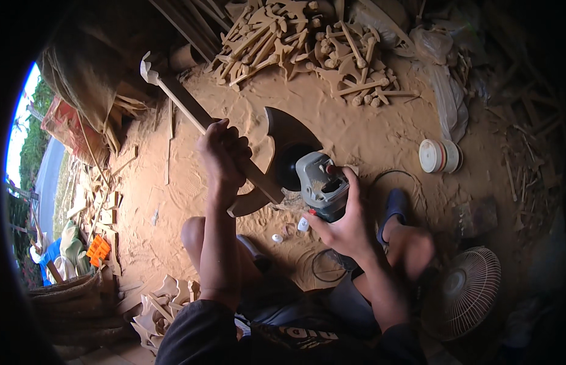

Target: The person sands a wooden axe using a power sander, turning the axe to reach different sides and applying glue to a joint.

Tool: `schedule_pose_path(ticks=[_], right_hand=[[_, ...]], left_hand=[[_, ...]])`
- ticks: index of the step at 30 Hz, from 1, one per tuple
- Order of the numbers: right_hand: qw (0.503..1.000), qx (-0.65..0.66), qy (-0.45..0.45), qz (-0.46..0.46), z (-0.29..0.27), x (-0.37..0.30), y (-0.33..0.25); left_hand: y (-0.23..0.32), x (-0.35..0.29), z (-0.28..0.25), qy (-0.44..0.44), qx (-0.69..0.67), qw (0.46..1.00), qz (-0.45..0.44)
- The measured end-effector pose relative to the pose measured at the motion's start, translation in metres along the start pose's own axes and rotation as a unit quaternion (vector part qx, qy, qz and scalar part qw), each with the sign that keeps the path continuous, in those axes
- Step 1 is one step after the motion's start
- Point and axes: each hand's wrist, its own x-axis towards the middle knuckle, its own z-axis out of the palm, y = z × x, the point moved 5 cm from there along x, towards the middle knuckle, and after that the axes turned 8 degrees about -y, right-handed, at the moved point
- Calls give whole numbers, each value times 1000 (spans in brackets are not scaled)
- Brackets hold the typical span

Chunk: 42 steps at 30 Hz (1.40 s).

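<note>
In front of me, my left hand [224,155] is closed round the handle of a wooden axe [185,108]. The handle slants from upper left to lower right, and a curved double-sided head flares at its lower end. My right hand [350,228] grips the body of a grey angle grinder [321,182], its thumb and fingers around the casing. The grinder's dark round disc [289,165] lies over the axe head, against it or very close; the exact contact cannot be made out.
A heap of cut wooden pieces [264,42] lies at the back on the dusty ground. More shaped pieces [158,313] are at lower left. To the right are a white tub [440,156], a caged fan [465,292] and a black cable [395,173]. A small white cap [277,238] lies near my legs.
</note>
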Motion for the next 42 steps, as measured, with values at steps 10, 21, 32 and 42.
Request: schedule_pose_path(ticks=[10, 21, 32, 42], right_hand=[[1000, 18, 4, 6, 6, 1, 11], [1000, -8, -10, -12, 7, 0, 9], [968, 174, 149, -101, -42, 2, -25], [834, 501, 231, -6, -91, -9, 11]], left_hand=[[0, -1, -1, 16, 27, 999, 19], [3, -2, -5, 18, 14, 1000, 17], [36, 1, -22, -245, -337, 908, -33], [37, -3, -13, -287, -437, 852, -35]])
